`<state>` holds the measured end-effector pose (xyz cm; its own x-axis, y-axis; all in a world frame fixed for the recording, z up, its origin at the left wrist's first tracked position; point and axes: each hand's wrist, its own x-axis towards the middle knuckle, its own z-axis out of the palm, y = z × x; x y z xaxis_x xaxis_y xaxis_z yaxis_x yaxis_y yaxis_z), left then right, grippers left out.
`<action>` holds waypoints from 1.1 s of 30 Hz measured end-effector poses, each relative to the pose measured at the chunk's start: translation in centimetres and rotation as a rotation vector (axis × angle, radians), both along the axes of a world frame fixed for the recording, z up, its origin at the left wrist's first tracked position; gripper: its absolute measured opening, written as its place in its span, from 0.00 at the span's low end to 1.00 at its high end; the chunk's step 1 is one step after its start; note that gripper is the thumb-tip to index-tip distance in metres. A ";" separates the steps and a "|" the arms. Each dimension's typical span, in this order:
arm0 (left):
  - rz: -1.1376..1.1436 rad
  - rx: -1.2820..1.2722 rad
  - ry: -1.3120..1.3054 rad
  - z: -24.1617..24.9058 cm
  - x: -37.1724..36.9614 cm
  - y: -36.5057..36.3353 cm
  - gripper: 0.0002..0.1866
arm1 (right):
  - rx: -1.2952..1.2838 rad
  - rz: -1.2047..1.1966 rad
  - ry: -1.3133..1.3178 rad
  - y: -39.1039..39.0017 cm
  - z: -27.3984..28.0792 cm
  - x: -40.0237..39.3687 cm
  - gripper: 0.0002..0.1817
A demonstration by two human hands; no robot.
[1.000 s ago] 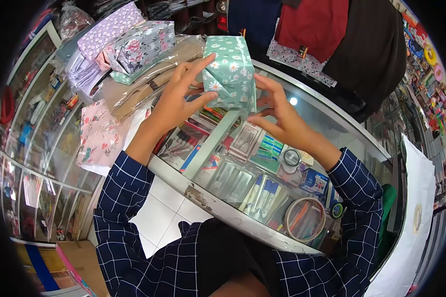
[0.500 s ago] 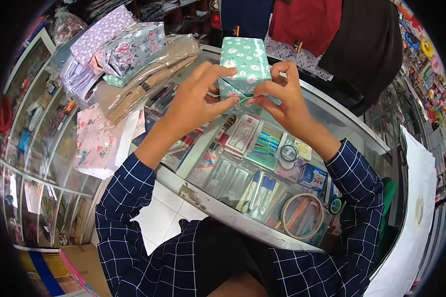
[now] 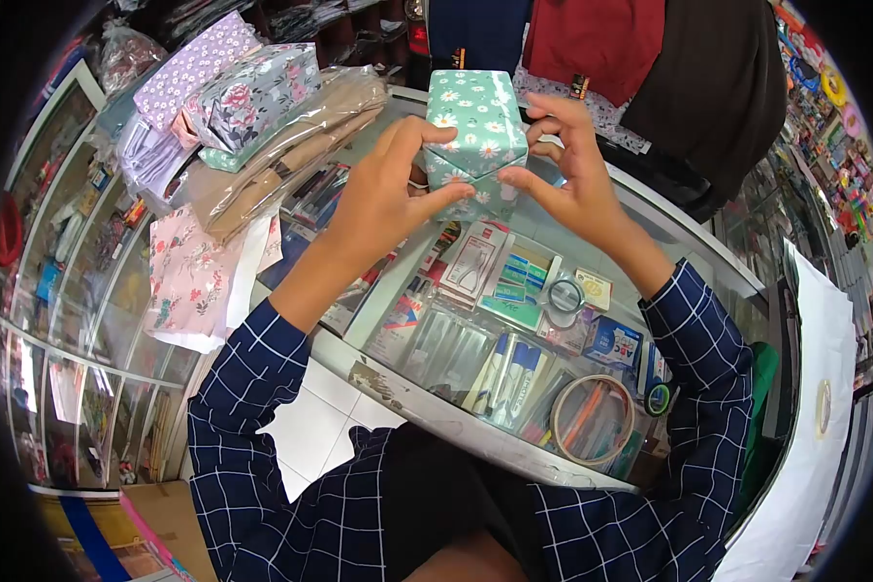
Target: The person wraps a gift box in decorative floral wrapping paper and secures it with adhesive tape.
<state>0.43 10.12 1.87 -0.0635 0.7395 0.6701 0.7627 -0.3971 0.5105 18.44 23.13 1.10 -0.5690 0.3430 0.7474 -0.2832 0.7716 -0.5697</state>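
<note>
A box wrapped in green daisy-print paper (image 3: 475, 121) stands at the far side of the glass counter, its folded end towards me. My left hand (image 3: 383, 179) is closed on its left side, with the index finger along the upper edge and the thumb pressing the folded paper at the front. At the right front corner, the thumb of my right hand (image 3: 567, 170) presses on the paper. That hand's other fingers curl by the box's right side, and their tips are partly hidden. The front flap lies folded against the box.
The glass counter (image 3: 398, 383) holds pens, small boxes and tape under its top. A tape ring (image 3: 592, 422) lies towards the right front. Left are a floral-wrapped parcel (image 3: 252, 97), plastic-bagged brown goods (image 3: 281, 170) and pink floral paper (image 3: 194, 276). Dark red cloth (image 3: 597, 48) hangs behind.
My right hand has let go of the pinched paper flap and opened wider, its thumb now on the box's corner. The flap has gone down against the front. My left hand stays on the box.
</note>
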 end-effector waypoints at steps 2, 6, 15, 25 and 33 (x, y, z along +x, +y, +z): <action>-0.026 0.017 -0.007 -0.2 0.0 0.2 0.26 | 0.093 -0.057 -0.094 0.0 0.4 0.3 0.31; -0.003 0.021 0.016 -0.5 -0.2 0.5 0.27 | 0.065 -0.093 -0.229 -0.7 0.2 0.1 0.30; -0.111 -0.027 0.000 -0.6 -0.8 0.2 0.30 | 0.019 -0.024 -0.267 -0.4 -1.1 0.0 0.35; -0.171 -0.106 -0.085 -0.6 -2.2 0.7 0.32 | -0.009 -0.044 -0.274 -0.2 -1.5 0.0 0.35; 0.002 0.095 0.140 -1.2 -1.4 1.9 0.32 | -0.033 -0.079 -0.239 -0.5 -1.5 -0.1 0.34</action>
<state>-0.98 12.03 0.65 0.0343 0.6728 0.7391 0.8245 -0.4369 0.3595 18.31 22.64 -0.36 -0.6988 0.4150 0.5826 -0.0773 0.7659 -0.6383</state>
